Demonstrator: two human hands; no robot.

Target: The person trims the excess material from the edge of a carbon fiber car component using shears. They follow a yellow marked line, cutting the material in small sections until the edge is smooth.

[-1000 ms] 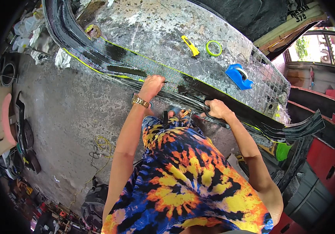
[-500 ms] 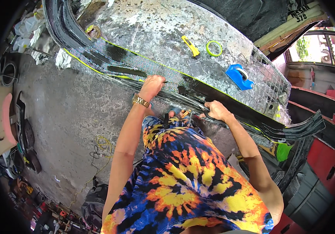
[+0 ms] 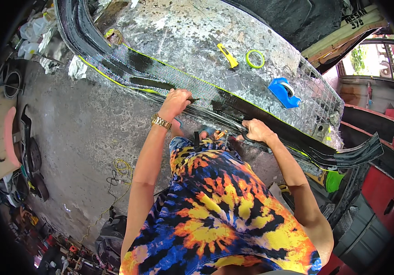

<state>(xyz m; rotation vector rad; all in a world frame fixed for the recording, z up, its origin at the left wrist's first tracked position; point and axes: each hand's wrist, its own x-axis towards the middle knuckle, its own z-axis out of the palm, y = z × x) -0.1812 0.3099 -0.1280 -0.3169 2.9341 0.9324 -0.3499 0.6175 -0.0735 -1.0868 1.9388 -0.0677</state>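
Observation:
A long strip of black woven carbon fibre cloth [image 3: 188, 86], edged with yellow-green tape, lies over a dark curved part [image 3: 80, 30] at the table's near side. My left hand [image 3: 175, 101] is closed on the strip's near edge around its middle, fingers on top. Farther right, my right hand [image 3: 258, 130] also grips the near edge, with the thumb below and the fingers curled over it. Dark material shows between that thumb and the fingers; its exact outline is hard to make out.
On the scuffed table [image 3: 183, 41] beyond the strip lie a yellow utility knife [image 3: 227, 56], a green tape roll [image 3: 255, 59] and a blue tape dispenser [image 3: 284, 92]. A yellow cord [image 3: 123, 170] trails over the floor at left. Red panels [image 3: 385, 192] stand at right.
My left hand has shifted slightly left along the near edge. My right hand keeps its place and grip. The whole view has moved a little.

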